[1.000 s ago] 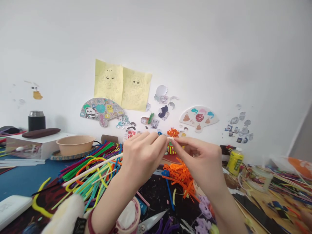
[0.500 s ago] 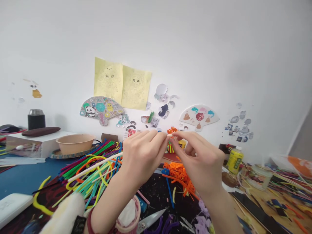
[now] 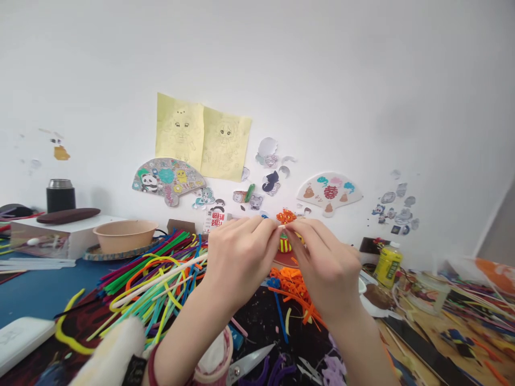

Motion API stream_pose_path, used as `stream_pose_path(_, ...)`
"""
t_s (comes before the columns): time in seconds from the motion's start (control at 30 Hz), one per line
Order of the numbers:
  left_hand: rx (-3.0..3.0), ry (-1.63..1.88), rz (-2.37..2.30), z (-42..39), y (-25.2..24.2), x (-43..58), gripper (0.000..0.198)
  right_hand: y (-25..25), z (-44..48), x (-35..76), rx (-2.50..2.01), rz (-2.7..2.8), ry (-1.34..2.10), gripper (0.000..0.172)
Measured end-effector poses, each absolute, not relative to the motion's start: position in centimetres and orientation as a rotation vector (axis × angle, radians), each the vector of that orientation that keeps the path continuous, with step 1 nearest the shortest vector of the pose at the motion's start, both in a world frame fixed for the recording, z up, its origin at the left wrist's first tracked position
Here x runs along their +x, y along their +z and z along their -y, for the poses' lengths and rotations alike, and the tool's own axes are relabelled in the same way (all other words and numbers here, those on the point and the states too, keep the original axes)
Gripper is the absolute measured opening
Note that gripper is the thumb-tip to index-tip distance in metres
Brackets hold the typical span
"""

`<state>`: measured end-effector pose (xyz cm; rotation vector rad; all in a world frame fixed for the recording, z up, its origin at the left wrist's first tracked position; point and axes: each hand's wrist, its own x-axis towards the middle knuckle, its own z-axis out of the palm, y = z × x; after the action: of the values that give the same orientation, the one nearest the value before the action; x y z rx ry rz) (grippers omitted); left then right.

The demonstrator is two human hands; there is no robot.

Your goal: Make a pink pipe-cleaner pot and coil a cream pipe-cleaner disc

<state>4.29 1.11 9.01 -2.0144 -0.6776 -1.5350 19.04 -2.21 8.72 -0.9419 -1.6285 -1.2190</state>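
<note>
My left hand [image 3: 237, 262] and my right hand [image 3: 330, 262] are raised over the table, fingertips meeting. Both pinch the short end of a white pipe cleaner [image 3: 281, 227], mostly covered by the fingers. A long cream pipe cleaner [image 3: 169, 274] runs out to the left behind my left hand; whether it is the same piece I cannot tell. Beyond the fingertips stands a red-and-yellow striped pot [image 3: 285, 245] with an orange flower cluster [image 3: 286, 216] on top. Below my right hand lies a heap of orange pipe-cleaner pieces [image 3: 295, 284] with a blue stem [image 3: 281, 316].
Bundled coloured pipe cleaners [image 3: 148, 279] lie to the left, near a beige bowl [image 3: 124, 237] and a black flask [image 3: 60, 197]. Scissors [image 3: 253, 363] lie in front beside a pink-rimmed cup [image 3: 215, 356]. To the right are a yellow bottle [image 3: 388, 265], a jar [image 3: 428, 292] and a phone [image 3: 422, 348].
My hands have drawn closer together: the right moved left and slightly down, the left slightly right. My right fingers have closed in more tightly, covering more of the white piece.
</note>
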Motion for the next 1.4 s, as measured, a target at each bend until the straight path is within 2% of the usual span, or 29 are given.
stream_pose_path(0.27, -2.014, -1.532, 0.693, -1.3, 8.8, 4.6, 0.02, 8.6, 2.3, 19.2, -0.934, 1.657, -1.224, 0.016)
stream_pose_path(0.4, -2.022, -1.536, 0.692, -1.3, 8.9, 4.4, 0.021, 8.8, 2.3, 19.0, -0.961, 1.627, -1.111, 0.012)
stream_pose_path(0.5, -2.049, -1.555, 0.695, -1.5, 9.2, 3.9, 0.018, 9.4, 2.6, 19.1, -0.992, 1.569, -0.785, 0.01)
stream_pose_path(0.67, -2.148, -1.664, 0.664, -2.0, 9.8, 3.1, 0.013, 10.3, 3.3, 20.4, -1.031, 1.45, 0.18, 0.03)
stream_pose_path(0.9, -2.264, -1.648, 0.56, -1.9, 10.0, 3.0, 0.011, 10.3, 3.1, 21.2, -0.964, 1.486, 0.651, 0.035)
stream_pose_path(1.4, -1.981, -1.618, 0.695, -1.3, 8.9, 4.7, 0.018, 9.8, 2.6, 19.7, -0.852, 1.327, 0.55, 0.02)
